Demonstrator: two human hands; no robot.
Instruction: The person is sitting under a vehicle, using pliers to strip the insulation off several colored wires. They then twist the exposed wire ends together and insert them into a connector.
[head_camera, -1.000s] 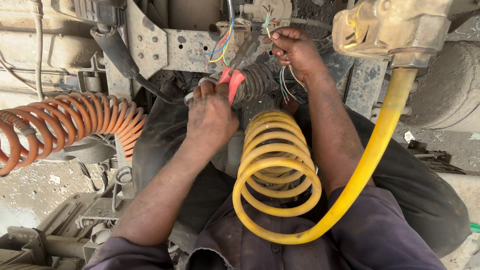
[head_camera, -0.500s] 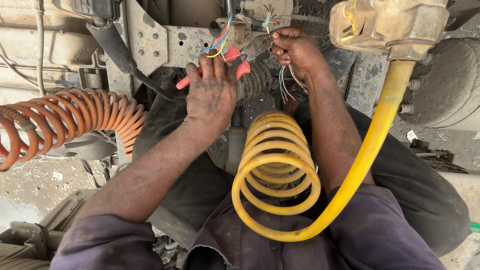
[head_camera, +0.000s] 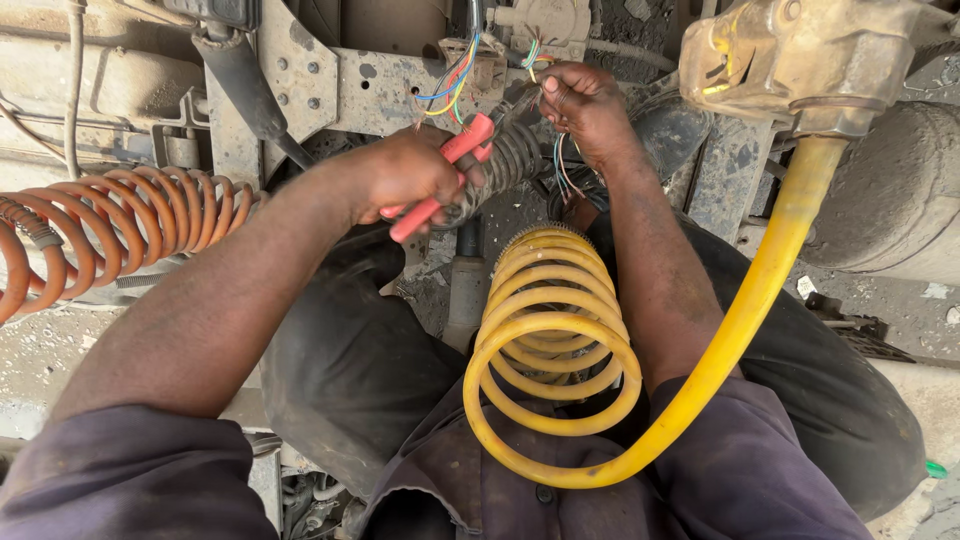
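My left hand (head_camera: 405, 172) grips red-handled pliers (head_camera: 440, 180), whose jaws point up toward a bunch of coloured wires (head_camera: 455, 80) hanging from the truck frame. My right hand (head_camera: 585, 105) pinches thin wires (head_camera: 565, 165) beside a black ribbed conduit (head_camera: 510, 160) that lies between both hands. The pliers' jaws are partly hidden by my fingers and the conduit.
A yellow coiled air hose (head_camera: 555, 340) hangs in front of my chest from a grimy metal coupling (head_camera: 790, 60) at the upper right. An orange coiled hose (head_camera: 120, 225) stretches across the left. A grey bolted frame bracket (head_camera: 330, 80) sits behind the wires. A black tyre (head_camera: 350, 370) is below.
My left hand has shifted left and lower, turning the pliers so their handles point down-left. My right hand stays at the wires.
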